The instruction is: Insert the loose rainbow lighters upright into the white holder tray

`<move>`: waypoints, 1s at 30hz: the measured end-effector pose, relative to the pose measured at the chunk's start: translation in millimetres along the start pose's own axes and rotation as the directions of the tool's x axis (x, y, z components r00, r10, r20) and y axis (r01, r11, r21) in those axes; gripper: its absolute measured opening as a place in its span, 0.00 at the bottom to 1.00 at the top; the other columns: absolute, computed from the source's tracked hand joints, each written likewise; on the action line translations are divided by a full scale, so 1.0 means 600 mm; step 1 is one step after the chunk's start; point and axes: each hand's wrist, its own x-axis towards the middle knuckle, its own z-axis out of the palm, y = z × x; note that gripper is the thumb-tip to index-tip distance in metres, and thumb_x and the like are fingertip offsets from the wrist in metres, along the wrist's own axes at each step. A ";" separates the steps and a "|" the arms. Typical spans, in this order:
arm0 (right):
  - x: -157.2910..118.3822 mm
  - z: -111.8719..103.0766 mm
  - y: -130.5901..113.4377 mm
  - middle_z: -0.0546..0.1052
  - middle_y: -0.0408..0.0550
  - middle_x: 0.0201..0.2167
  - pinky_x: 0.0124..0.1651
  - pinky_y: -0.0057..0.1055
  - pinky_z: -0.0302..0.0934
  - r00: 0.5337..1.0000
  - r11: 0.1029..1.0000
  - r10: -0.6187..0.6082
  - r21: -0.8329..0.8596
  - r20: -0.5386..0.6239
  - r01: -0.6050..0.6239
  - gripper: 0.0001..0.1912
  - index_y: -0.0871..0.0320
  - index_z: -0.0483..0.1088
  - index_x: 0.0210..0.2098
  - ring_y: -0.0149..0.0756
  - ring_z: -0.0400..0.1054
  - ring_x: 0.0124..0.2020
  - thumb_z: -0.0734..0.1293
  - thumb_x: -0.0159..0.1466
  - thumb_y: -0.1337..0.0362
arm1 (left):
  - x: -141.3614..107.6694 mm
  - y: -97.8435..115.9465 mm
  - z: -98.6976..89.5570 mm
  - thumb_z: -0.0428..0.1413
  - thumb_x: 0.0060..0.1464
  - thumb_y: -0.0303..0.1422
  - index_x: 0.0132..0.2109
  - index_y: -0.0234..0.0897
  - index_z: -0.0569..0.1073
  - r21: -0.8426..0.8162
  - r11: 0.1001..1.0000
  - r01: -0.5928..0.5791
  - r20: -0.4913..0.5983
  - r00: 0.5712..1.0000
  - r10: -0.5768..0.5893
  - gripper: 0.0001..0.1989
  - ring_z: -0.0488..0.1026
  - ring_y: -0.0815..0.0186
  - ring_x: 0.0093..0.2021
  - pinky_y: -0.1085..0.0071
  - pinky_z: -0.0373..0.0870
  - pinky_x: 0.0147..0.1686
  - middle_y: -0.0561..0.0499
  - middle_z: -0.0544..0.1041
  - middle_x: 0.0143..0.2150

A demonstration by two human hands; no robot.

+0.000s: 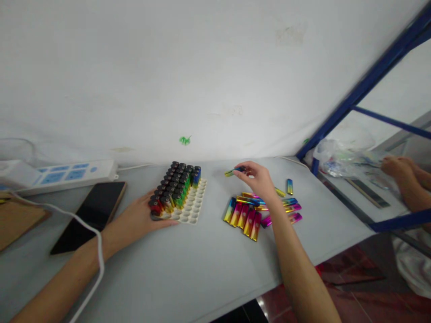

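"Any words you can read?"
"None. The shiny cases point(249, 222) toward the worktop's point(208, 273) right side carry small pale marks, too tiny to make out."
"And the black-topped pieces point(173, 180), left of them?"
"Pale specks on some tops, just as illegible."
"What about the green mark point(184, 141) on the wall point(215, 67), above the worktop's back edge?"
"I can't make out any letter or number in it."

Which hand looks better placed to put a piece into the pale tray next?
Probably the right hand: it holds a shiny piece, while the left hand is busy gripping the pale tray.
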 end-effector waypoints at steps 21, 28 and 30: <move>-0.047 0.150 -0.074 0.58 0.36 0.20 0.27 0.30 0.47 0.976 0.923 0.184 0.319 0.119 -0.214 0.30 0.53 0.58 0.25 0.29 0.52 0.23 0.65 0.68 0.36 | -0.002 -0.004 0.001 0.70 0.46 0.58 0.62 0.41 0.77 -0.078 0.995 -0.061 -0.036 0.998 0.058 0.42 0.80 0.42 0.59 0.48 0.73 0.67 0.39 0.81 0.61; -0.058 0.166 -0.080 0.60 0.37 0.19 0.31 0.32 0.46 0.968 0.963 0.228 0.120 0.101 -0.240 0.22 0.53 0.60 0.21 0.31 0.55 0.25 0.62 0.66 0.48 | 0.001 -0.005 0.001 0.69 0.45 0.59 0.61 0.38 0.77 -0.085 0.995 -0.043 -0.016 0.999 0.041 0.43 0.77 0.41 0.63 0.47 0.68 0.70 0.37 0.79 0.64; -0.059 0.167 -0.078 0.60 0.37 0.19 0.31 0.32 0.45 0.970 0.968 0.222 0.097 0.099 -0.232 0.20 0.53 0.60 0.22 0.31 0.56 0.25 0.61 0.66 0.50 | 0.001 -0.007 0.002 0.69 0.44 0.60 0.60 0.38 0.78 -0.084 0.996 -0.035 -0.013 0.999 0.034 0.43 0.77 0.41 0.63 0.47 0.68 0.70 0.38 0.80 0.64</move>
